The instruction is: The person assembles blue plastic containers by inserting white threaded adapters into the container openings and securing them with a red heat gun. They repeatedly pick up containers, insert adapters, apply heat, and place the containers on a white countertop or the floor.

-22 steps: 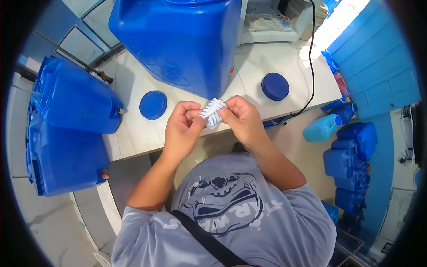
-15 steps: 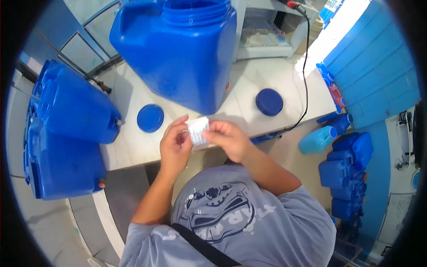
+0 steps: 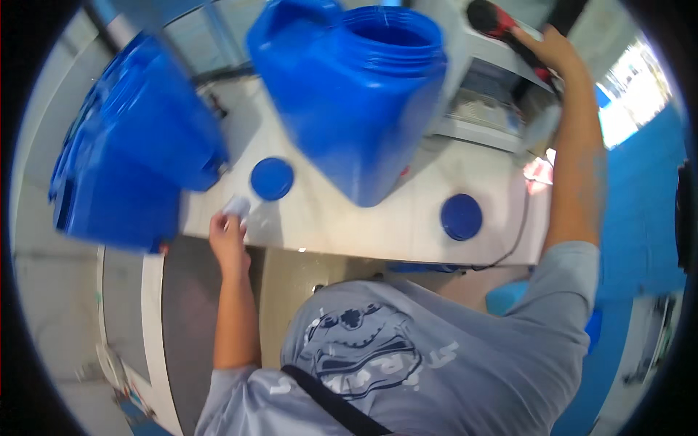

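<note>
My left hand [image 3: 230, 240] is closed, pinching a small white printed sleeve [image 3: 237, 207] by its lower end above the table's front left edge. At the far right my right arm is stretched out, and my right hand [image 3: 554, 49] is closed around a red-and-black corded power tool [image 3: 500, 22], shaped like a heat gun, over the white cabinet. A large blue jerrycan [image 3: 356, 123] stands uncapped between my hands, its wide threaded mouth upward. One blue screw cap [image 3: 273, 179] lies left of it, nearer my left hand. Another dark blue cap [image 3: 462, 216] lies to its right.
Several blue jerrycans [image 3: 138, 145] stand together at the left end of the white table [image 3: 342, 232]. The white cabinet [image 3: 483, 131] with a glass front stands at the back right. A black cord [image 3: 520, 243] hangs along the table's right side. Blue panels [image 3: 640, 211] rise at the right.
My hands have parted: the left moved left with the white sleeve, and the right let go of it and reached far right to the power tool. The view has shifted.
</note>
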`<move>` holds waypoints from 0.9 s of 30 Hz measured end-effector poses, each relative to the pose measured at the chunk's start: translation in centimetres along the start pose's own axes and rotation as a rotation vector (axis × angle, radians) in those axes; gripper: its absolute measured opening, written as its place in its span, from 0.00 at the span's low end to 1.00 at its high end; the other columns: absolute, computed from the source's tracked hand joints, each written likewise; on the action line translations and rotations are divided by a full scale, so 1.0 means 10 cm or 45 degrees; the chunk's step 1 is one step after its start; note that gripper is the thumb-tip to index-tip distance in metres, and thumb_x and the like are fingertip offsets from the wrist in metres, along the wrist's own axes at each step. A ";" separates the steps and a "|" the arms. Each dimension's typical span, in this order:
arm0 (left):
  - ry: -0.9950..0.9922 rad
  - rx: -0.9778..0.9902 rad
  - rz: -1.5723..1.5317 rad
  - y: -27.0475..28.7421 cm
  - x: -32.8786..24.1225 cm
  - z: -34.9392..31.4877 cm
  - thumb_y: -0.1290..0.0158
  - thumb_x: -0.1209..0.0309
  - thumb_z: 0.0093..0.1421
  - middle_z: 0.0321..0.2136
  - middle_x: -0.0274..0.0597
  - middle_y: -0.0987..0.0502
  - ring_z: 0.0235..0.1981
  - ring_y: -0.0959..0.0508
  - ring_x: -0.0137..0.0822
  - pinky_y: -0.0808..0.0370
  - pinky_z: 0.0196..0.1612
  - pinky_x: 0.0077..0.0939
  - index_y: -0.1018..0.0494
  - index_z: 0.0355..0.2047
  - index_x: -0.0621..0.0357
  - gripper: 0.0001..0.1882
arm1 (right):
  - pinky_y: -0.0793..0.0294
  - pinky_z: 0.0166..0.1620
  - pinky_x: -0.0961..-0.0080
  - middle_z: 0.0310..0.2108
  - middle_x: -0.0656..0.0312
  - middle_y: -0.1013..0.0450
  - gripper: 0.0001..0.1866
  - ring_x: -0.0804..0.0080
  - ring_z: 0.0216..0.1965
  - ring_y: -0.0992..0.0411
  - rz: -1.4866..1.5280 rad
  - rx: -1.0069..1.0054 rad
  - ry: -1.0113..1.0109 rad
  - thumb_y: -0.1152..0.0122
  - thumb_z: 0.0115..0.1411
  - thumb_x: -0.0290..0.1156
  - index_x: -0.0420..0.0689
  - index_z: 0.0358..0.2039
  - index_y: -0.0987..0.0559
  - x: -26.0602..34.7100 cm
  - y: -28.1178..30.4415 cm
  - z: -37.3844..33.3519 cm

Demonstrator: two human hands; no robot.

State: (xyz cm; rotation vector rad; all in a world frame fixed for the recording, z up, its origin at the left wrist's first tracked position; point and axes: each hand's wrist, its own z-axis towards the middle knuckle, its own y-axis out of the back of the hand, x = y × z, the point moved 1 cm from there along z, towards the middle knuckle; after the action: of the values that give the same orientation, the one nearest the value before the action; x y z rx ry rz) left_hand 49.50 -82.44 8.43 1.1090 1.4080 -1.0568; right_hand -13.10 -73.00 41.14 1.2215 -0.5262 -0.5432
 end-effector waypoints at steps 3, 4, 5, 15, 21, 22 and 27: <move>-0.159 -0.282 0.098 0.07 0.24 0.39 0.40 0.67 0.59 0.43 0.41 0.24 0.38 0.23 0.30 0.23 0.35 0.22 0.27 0.48 0.62 0.18 | 0.31 0.56 0.66 0.49 0.44 0.24 0.55 0.57 0.51 0.26 0.255 0.315 0.072 0.40 0.46 0.78 0.30 0.49 0.19 -0.16 -0.20 0.32; -0.194 -0.297 0.103 0.10 0.32 0.52 0.39 0.66 0.58 0.40 0.40 0.23 0.38 0.23 0.30 0.24 0.37 0.22 0.27 0.47 0.62 0.19 | 0.30 0.53 0.67 0.45 0.47 0.22 0.52 0.59 0.47 0.25 0.313 0.286 0.046 0.37 0.47 0.75 0.31 0.46 0.18 -0.16 -0.28 0.36; -0.219 -0.385 0.282 0.12 0.37 0.70 0.38 0.65 0.57 0.37 0.40 0.22 0.38 0.23 0.31 0.26 0.39 0.24 0.26 0.46 0.62 0.20 | 0.29 0.50 0.68 0.41 0.50 0.21 0.50 0.60 0.42 0.24 0.373 0.302 0.033 0.36 0.47 0.73 0.31 0.45 0.17 -0.16 -0.31 0.35; -0.006 -0.513 -0.204 -0.12 0.36 1.42 0.36 0.65 0.55 0.33 0.37 0.27 0.29 0.27 0.29 0.28 0.32 0.28 0.32 0.42 0.57 0.19 | 0.37 0.35 0.85 0.36 0.66 0.28 0.34 0.81 0.34 0.33 1.678 0.024 0.094 0.38 0.61 0.60 0.44 0.54 0.26 -0.27 -0.17 -0.95; 0.032 -0.436 -0.239 -0.22 0.27 1.45 0.37 0.65 0.56 0.31 0.35 0.28 0.25 0.29 0.27 0.29 0.25 0.25 0.32 0.40 0.54 0.17 | 0.32 0.39 0.81 0.42 0.59 0.32 0.55 0.75 0.41 0.32 2.403 0.268 0.658 0.28 0.55 0.54 0.40 0.70 0.48 -0.02 -0.03 -2.29; 0.023 -0.427 -0.220 -0.25 0.28 1.44 0.37 0.65 0.55 0.30 0.35 0.28 0.26 0.28 0.27 0.28 0.27 0.26 0.32 0.40 0.54 0.18 | 0.31 0.39 0.81 0.42 0.59 0.32 0.58 0.74 0.40 0.32 2.417 0.314 0.821 0.25 0.52 0.53 0.39 0.71 0.50 0.04 -0.02 -2.40; -0.158 -0.607 0.353 -0.45 0.39 1.48 0.38 0.62 0.55 0.39 0.46 0.22 0.38 0.21 0.40 0.24 0.43 0.34 0.27 0.45 0.62 0.21 | 0.18 0.36 0.78 0.38 0.55 0.27 0.60 0.69 0.34 0.25 2.372 0.660 1.424 0.13 0.40 0.38 0.42 0.66 0.46 0.41 -0.15 -2.73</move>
State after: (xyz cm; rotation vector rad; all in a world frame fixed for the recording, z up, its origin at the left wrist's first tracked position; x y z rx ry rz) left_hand 47.63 -97.42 3.25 0.8402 1.2740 -0.5421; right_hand 7.40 -56.30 33.03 0.8044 -0.5736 1.8249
